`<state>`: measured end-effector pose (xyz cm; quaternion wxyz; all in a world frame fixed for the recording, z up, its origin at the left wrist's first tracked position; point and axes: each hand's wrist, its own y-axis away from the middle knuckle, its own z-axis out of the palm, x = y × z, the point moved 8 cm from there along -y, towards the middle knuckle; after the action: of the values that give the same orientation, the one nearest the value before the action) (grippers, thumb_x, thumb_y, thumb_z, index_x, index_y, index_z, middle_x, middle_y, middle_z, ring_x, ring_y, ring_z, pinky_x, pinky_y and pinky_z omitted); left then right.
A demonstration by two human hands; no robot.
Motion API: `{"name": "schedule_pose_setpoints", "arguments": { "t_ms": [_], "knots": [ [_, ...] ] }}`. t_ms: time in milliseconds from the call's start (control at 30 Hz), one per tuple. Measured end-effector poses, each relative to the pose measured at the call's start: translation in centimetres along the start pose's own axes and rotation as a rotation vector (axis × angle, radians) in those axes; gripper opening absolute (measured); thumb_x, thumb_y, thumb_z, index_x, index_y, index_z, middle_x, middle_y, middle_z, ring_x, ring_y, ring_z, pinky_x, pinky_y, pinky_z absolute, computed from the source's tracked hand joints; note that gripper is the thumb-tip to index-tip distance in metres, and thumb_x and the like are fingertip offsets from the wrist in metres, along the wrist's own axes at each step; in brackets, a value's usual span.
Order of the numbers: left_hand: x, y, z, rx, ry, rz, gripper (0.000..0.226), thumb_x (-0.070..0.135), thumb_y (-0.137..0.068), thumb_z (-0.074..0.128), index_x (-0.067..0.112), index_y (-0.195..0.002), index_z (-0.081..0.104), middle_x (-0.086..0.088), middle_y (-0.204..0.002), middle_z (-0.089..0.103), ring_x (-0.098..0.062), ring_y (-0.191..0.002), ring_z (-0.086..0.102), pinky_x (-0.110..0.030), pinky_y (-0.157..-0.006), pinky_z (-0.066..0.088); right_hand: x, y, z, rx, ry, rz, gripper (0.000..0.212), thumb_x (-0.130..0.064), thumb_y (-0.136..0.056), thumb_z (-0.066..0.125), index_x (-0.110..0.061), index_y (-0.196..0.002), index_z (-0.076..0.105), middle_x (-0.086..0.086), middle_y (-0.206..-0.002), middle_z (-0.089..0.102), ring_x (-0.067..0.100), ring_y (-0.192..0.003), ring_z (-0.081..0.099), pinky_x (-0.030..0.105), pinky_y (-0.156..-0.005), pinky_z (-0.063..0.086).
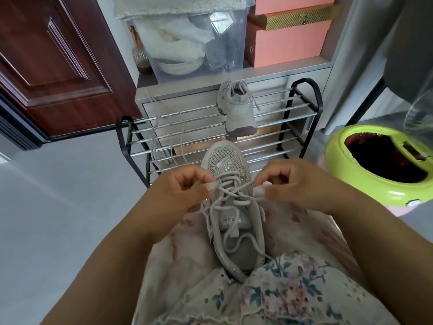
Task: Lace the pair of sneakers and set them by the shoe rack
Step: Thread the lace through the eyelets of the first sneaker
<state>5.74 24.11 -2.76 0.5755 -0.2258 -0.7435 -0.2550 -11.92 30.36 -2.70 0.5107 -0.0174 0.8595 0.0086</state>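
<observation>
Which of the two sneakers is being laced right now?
The sneaker on the lap, toe pointing at the rack: the left hand and right hand each pinch its lace. The other sneaker sits untouched on the shoe rack.

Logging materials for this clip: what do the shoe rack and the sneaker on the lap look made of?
Shoe rack: likely metal, with shiny chrome-like rails and glossy black end frames. Sneaker: grey mesh upper with glittery trim, seemingly textile; woven-looking lace.

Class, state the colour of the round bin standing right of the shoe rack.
Lime green, with a dark opening; the bin shows best in the head view.
</observation>
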Motion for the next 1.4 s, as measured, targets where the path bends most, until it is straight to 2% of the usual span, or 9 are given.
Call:
{"name": "schedule_pose_setpoints", "arguments": {
  "t_ms": [133,300,467,567,767,933,1067,1267,1400],
  "knots": [
    [2.7,0.3,-2.4,-0.007,-0.513,0.094,0.010,0.033,-0.077,0.073,0.028,-0.069,0.071,0.003,-0.062,0.064,-0.005,-0.052,0.051,-0.018,-0.052,0.043,-0.2,0.0,-1.9,0.027,0.463,-0.092,0.017,-0.032,-0.070,0.080,-0.040,-0.064,0.067,-0.011,-0.067,0.049,0.002,-0.070,0.050,0.012,-0.058,0.034],
    [2.5,0.6,-1.8,-0.055,-0.874,0.185,0.018,0.046,-0.081,0.064,0.032,-0.071,0.070,0.008,-0.074,0.064,-0.004,-0.073,0.058,-0.027,-0.067,0.047,0.4,0.0,-2.6,0.084,0.574,-0.183,0.020,-0.018,-0.070,0.083,-0.032,-0.070,0.068,-0.016,-0.080,0.042,-0.009,-0.081,0.047,0.002,-0.066,0.032],
    [0.2,0.4,0.3,-0.171,-0.719,0.245,0.022,0.058,-0.083,0.055,0.044,-0.067,0.061,0.008,-0.073,0.055,-0.001,-0.079,0.053,-0.008,-0.063,0.042,1.0,-0.6,1.0,-0.069,0.380,-0.121,0.022,-0.065,-0.065,0.065,-0.045,-0.075,0.065,-0.017,-0.094,0.043,0.002,-0.098,0.045,0.016,-0.083,0.038],
    [-0.4,0.1,-1.2,-0.079,-0.661,0.228,0.019,0.058,-0.077,0.057,0.043,-0.068,0.064,0.011,-0.088,0.054,0.000,-0.086,0.053,-0.006,-0.067,0.041,1.0,-0.9,0.3,0.003,0.240,-0.094,0.010,-0.053,-0.069,0.063,-0.044,-0.064,0.061,-0.013,-0.093,0.047,0.001,-0.092,0.049,0.012,-0.078,0.038],
    [0.5,0.6,-6.4,0.229,-0.685,0.192,0.018,0.031,-0.089,0.062,0.032,-0.073,0.071,0.018,-0.099,0.054,0.009,-0.096,0.049,-0.004,-0.075,0.031,2.4,1.1,-7.4,0.541,0.046,0.021,0.026,-0.019,-0.089,0.062,-0.014,-0.064,0.059,-0.003,-0.084,0.050,-0.002,-0.075,0.047,0.016,-0.073,0.036],
    [-0.2,0.4,-4.7,0.224,-0.667,0.183,0.021,0.045,-0.082,0.052,0.032,-0.079,0.068,0.015,-0.092,0.062,-0.003,-0.095,0.054,-0.031,-0.088,0.044,1.8,-0.1,-4.4,0.392,0.325,0.004,0.010,-0.025,-0.081,0.069,-0.022,-0.075,0.062,-0.010,-0.082,0.053,0.002,-0.078,0.048,0.018,-0.074,0.035],
    [-0.4,-0.1,-1.8,0.078,-0.654,0.243,0.028,0.062,-0.083,0.046,0.040,-0.078,0.064,0.017,-0.086,0.060,-0.006,-0.092,0.052,-0.033,-0.081,0.041,-1.1,-0.1,-0.7,0.220,0.326,-0.208,0.029,-0.054,-0.077,0.058,-0.027,-0.082,0.063,-0.011,-0.083,0.060,0.006,-0.086,0.053,0.022,-0.080,0.039],
    [-2.0,-0.4,1.1,-0.083,-0.646,0.220,0.025,0.063,-0.082,0.042,0.043,-0.073,0.055,0.010,-0.083,0.055,-0.011,-0.088,0.050,-0.031,-0.077,0.037,-1.3,-0.5,2.3,0.016,0.371,-0.255,0.030,-0.056,-0.079,0.047,-0.031,-0.063,0.040,-0.005,-0.066,0.048,0.013,-0.065,0.044,0.030,-0.063,0.038],
    [-0.7,0.1,-0.1,0.008,-0.513,0.240,0.025,0.053,-0.086,0.044,0.037,-0.070,0.055,0.007,-0.082,0.054,-0.006,-0.081,0.051,-0.021,-0.072,0.042,-0.5,-0.2,-0.2,0.218,0.213,-0.135,0.034,-0.049,-0.080,0.051,-0.019,-0.065,0.047,-0.003,-0.067,0.046,0.009,-0.062,0.041,0.025,-0.059,0.033]
  ]
}}
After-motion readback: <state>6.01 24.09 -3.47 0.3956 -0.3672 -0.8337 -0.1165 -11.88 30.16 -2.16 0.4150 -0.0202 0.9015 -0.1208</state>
